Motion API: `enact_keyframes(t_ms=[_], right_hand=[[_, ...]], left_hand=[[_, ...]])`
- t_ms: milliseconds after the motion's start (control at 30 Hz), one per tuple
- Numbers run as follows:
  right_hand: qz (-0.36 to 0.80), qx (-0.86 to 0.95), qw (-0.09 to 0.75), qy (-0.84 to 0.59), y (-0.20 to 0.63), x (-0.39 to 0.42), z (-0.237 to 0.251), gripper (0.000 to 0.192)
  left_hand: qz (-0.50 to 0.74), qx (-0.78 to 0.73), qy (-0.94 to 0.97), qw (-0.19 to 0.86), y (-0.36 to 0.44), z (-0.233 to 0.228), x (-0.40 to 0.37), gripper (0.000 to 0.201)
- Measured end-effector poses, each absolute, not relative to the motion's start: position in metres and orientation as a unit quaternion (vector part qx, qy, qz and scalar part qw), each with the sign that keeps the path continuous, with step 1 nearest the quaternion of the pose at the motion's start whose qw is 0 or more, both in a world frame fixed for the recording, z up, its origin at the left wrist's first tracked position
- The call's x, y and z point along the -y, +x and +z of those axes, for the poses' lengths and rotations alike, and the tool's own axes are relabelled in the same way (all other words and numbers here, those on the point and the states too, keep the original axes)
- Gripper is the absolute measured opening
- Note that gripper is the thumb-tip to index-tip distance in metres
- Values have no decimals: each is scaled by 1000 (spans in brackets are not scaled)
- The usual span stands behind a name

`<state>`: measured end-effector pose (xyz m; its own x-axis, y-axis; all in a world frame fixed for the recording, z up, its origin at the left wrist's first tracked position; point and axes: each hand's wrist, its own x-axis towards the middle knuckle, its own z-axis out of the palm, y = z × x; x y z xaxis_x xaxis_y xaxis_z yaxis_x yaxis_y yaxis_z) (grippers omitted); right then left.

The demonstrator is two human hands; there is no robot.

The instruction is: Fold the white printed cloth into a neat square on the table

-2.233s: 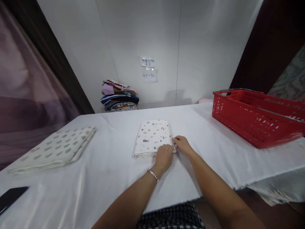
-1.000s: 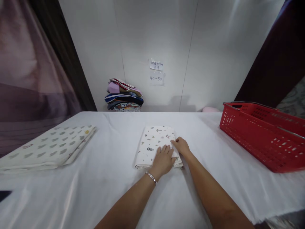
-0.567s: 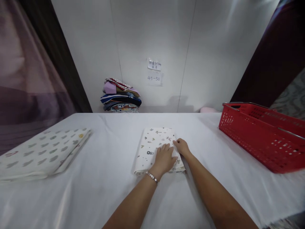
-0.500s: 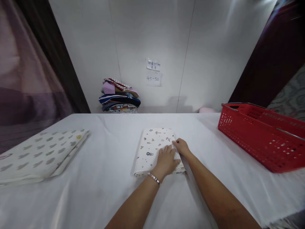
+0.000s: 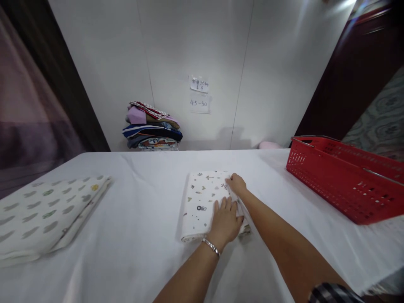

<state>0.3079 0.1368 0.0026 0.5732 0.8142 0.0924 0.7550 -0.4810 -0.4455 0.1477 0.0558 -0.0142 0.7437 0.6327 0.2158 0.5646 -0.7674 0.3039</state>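
Observation:
A folded white cloth, printed with small plants and animals, lies flat at the middle of the table. My left hand, a silver bracelet at its wrist, rests on the cloth's lower right part with fingers spread. At the upper right edge, my right hand has its thumb and fingers pinched on the cloth. The fold under my left hand is partly hidden.
Left on the white-covered table lies another folded cloth with grey leaf-like shapes. A red plastic basket stands at the right. Behind the far edge sit a stack of folded fabrics and a pink object.
My right hand has shifted slightly up along the cloth's right edge. My left hand has moved a little down and right, its fingers still spread. The whole view has shifted slightly.

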Motion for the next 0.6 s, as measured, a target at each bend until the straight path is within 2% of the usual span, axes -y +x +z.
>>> enact_keyframes(t_ms=[233, 600], right_hand=[[59, 443, 234, -864, 314, -135, -5, 25], [24, 470, 236, -850, 316, -153, 2, 18]], left_hand=[[151, -325, 928, 106, 148, -12, -54, 56], [139, -327, 930, 96, 146, -10, -53, 55]])
